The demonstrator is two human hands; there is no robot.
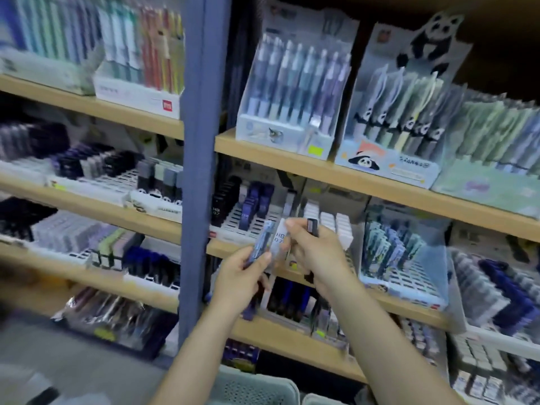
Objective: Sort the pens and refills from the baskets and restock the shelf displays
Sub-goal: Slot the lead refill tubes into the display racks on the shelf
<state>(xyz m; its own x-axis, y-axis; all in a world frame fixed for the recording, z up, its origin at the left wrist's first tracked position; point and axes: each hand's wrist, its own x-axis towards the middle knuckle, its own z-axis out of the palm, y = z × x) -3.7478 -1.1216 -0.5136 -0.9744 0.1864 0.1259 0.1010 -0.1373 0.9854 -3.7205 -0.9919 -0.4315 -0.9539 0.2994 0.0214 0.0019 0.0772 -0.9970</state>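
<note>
Refill cases (270, 239) pinched between left hand (242, 277) and right hand (314, 252) fingers.

Wooden shelves (292, 168) on blue upright (195, 141) — pen display boxes (289, 124) on top, slotted refill trays (251, 220) below — blurred.

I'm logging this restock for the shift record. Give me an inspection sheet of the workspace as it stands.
Surface: wooden shelves on a blue upright, stocked with display boxes.
Job's things: blue pack in left hand; white HB 0.7 refill case held between both hands; slotted refill tray behind, partly filled.
Clutter: bagged stock on the lower left shelf.
Grips: left hand grips the blue pack; right hand pinches the white case.
Cables: nothing seen.
Surroundings: panda pen display above; grey basket below.
</note>
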